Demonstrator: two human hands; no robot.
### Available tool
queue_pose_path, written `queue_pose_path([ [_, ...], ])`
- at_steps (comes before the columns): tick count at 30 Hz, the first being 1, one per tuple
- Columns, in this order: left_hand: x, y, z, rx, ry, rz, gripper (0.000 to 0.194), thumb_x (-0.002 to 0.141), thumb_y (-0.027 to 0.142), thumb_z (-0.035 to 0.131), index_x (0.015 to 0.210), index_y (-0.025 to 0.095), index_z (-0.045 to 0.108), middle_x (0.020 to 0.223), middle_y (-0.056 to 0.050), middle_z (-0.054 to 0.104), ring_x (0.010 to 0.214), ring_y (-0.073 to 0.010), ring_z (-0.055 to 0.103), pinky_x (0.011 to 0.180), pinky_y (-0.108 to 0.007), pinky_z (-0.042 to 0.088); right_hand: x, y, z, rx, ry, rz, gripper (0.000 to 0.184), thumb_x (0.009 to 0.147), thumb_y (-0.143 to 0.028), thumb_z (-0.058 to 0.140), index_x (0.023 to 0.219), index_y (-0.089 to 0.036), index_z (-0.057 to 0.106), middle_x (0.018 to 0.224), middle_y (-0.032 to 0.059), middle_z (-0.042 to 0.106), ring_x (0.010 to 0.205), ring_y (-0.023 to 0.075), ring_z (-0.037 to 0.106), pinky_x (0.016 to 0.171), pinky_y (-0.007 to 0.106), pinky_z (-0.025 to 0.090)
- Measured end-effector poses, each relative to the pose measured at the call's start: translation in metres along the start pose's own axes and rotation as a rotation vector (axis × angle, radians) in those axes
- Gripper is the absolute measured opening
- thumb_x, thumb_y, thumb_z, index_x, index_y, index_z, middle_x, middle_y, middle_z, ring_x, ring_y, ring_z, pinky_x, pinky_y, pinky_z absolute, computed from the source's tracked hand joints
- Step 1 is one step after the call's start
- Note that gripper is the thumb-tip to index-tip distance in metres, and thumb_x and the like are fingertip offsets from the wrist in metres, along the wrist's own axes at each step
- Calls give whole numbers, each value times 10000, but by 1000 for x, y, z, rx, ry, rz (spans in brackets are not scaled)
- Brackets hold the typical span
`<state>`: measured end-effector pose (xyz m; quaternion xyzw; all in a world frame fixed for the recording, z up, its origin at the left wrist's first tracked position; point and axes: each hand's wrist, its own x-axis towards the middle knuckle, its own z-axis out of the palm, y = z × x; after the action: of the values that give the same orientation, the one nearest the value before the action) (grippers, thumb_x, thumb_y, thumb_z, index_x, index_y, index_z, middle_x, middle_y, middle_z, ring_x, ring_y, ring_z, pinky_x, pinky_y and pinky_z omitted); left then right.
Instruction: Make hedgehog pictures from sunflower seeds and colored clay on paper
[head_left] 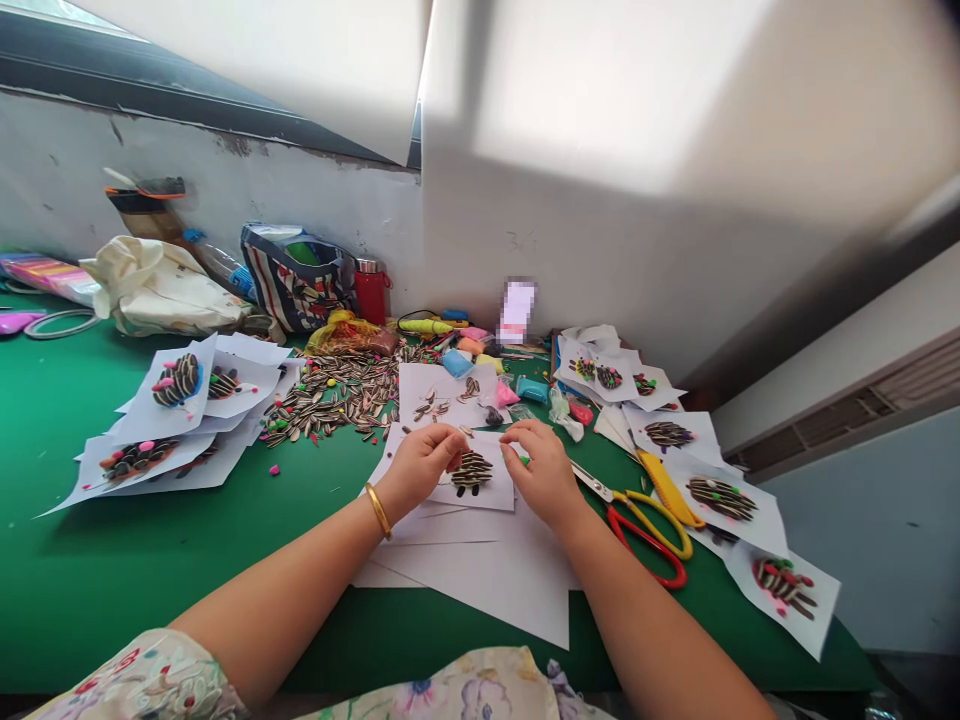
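Observation:
A white card [501, 498] lies in front of me, bearing a hedgehog-like figure [472, 470] made of striped sunflower seeds with small black feet. My left hand [426, 465], with a gold bangle at the wrist, is at the figure's left side, thumb and fingers pressed together; whatever they hold is hidden. On the right, my right hand [544, 470] hovers by the card's edge with its fingers curled in and thumb close to the index finger. A green bit shows by that thumb; I cannot make out what is pinched. Blank sheets [517, 570] lie beneath the card.
Scissors [637, 520] and a yellow cutter [667, 490] lie right of my right hand. Loose sunflower seeds [352, 395] cover the back middle, near coloured clay packets [532, 390]. Finished seed cards [172, 390] pile up left, others [724, 495] right. A red bottle [371, 292] stands behind.

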<state>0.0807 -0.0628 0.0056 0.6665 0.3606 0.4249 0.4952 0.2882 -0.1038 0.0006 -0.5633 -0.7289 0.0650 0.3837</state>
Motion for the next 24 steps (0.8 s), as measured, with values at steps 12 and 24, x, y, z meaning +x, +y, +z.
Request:
queue_pose_path([
  [12, -2, -2, 4, -89, -53, -80, 286, 801, 428, 676, 768, 146, 709, 581, -11, 639, 518, -120, 579, 511, -241, 506, -5, -14, 3, 89, 57, -90, 177, 904, -208, 522, 995, -233, 673, 1042, 80, 644, 1014, 232, 583, 906, 396, 444],
  [24, -1, -2, 3, -9, -75, -53, 269, 811, 420, 657, 809, 152, 678, 658, -2, 633, 599, -119, 570, 575, -236, 490, -5, -10, 7, 117, 85, -151, 183, 893, -174, 535, 1007, -230, 667, 1018, 76, 640, 990, 229, 588, 882, 409, 474],
])
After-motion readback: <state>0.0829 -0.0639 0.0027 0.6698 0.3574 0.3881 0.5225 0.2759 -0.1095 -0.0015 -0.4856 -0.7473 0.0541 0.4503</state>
